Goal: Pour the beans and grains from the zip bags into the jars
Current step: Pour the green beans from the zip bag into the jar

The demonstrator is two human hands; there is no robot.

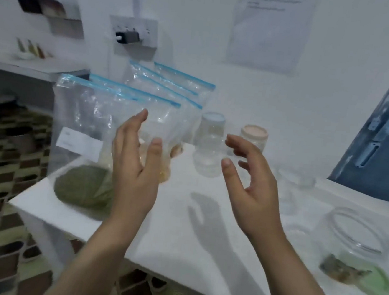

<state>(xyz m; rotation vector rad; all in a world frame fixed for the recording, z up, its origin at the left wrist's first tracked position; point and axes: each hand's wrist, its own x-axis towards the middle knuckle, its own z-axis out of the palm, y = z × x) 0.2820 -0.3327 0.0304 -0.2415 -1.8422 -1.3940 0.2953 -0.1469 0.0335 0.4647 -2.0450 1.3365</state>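
Note:
Several clear zip bags with blue seals stand upright at the back left of the white table (181, 229). The nearest bag (82, 122) holds green grains (82, 186) at its bottom; a bag behind it (167, 121) holds pale beans. My left hand (135, 163) hovers open just in front of these bags, touching nothing. My right hand (249, 183) floats open beside it, fingers curled, in front of a clear jar with a blue lid (209, 146). A jar with a beige lid (254, 135) stands further back. An open clear jar (355, 243) lies at the right.
A green lid (380, 281) lies by the open jar, with another clear jar (297, 181) behind it. A wall socket with a plug (133, 35) is behind the bags. A blue door (384, 142) is at the right. Patterned floor lies left of the table.

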